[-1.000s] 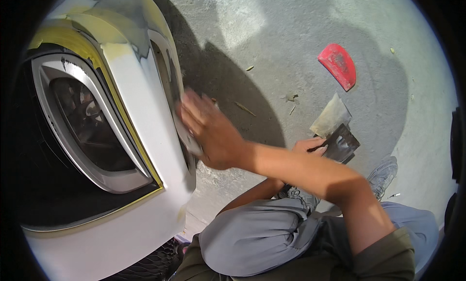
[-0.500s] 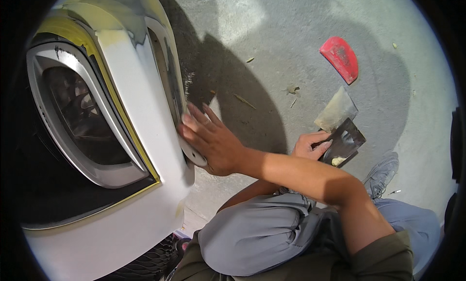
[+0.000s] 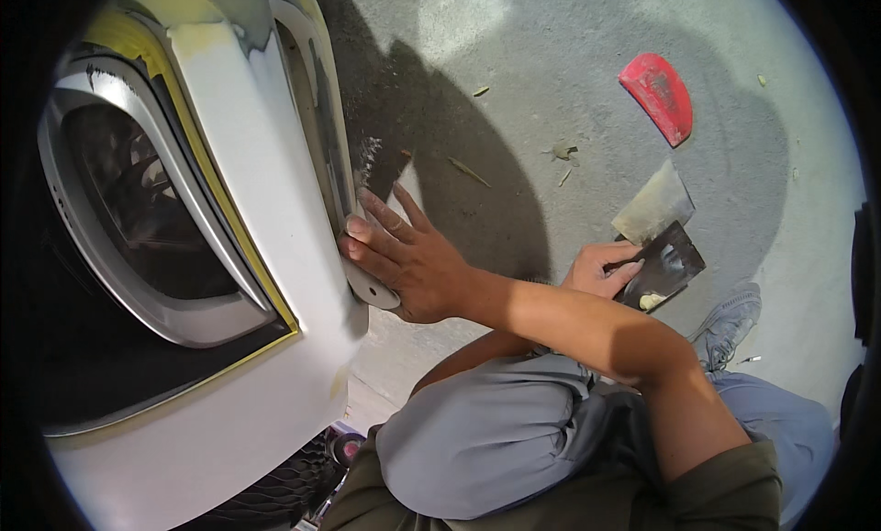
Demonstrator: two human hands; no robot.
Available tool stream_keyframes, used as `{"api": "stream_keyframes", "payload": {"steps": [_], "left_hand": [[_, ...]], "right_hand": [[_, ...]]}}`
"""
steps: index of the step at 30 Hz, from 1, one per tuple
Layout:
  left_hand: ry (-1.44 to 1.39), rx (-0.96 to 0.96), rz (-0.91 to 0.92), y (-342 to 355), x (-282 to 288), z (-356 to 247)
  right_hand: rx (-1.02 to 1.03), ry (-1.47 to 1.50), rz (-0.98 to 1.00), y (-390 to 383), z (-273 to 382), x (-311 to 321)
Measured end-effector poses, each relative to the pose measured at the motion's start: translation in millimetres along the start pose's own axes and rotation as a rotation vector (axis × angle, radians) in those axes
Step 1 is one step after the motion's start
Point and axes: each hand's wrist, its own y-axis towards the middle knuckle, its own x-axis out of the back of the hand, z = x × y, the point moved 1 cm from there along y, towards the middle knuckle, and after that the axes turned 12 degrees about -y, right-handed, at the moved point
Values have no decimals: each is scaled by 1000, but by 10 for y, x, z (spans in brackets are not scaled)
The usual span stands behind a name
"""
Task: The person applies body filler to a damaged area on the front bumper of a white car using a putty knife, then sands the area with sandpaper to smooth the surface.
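Observation:
My right hand [image 3: 418, 269] is laid over a pale grey sanding block [image 3: 374, 292]. Its rounded end, with a small hole, sticks out below the palm, and my fingers hide much of the rest. Hand and block press against the side of a white car bumper [image 3: 266, 164], by a long curved recess. White dust floats just beyond my fingertips. Under my right forearm, my left hand [image 3: 601, 267] grips a black-bladed putty knife [image 3: 663, 267] with a dab of yellowish putty on it. A pale-bladed scraper [image 3: 656, 205] fans out beside it; its handle is hidden.
A red half-moon spreader [image 3: 659, 98] lies on the concrete floor [image 3: 514, 63] at the far right, with dry leaf scraps around. Yellow masking tape [image 3: 220, 201] edges the black panel with a silver-rimmed lamp [image 3: 156, 210]. My grey trousers [image 3: 477, 439] and shoe are close below.
The whole view has shifted a little. My right hand and the block have moved only slightly against the bumper. My left hand keeps its grip on the putty knife.

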Motion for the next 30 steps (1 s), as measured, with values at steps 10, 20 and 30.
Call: {"api": "stream_keyframes", "payload": {"steps": [10,20,30], "left_hand": [[77,-93,-54,-84,-54,-89],[33,9,-82,-81,-115,-215],[208,-83,176,-234,52,68]], "right_hand": [[-165,201,-82,63,108,-112],[-159,244,-123,-87,5,-72],[-136,105,-209,579,-489,316]]}}
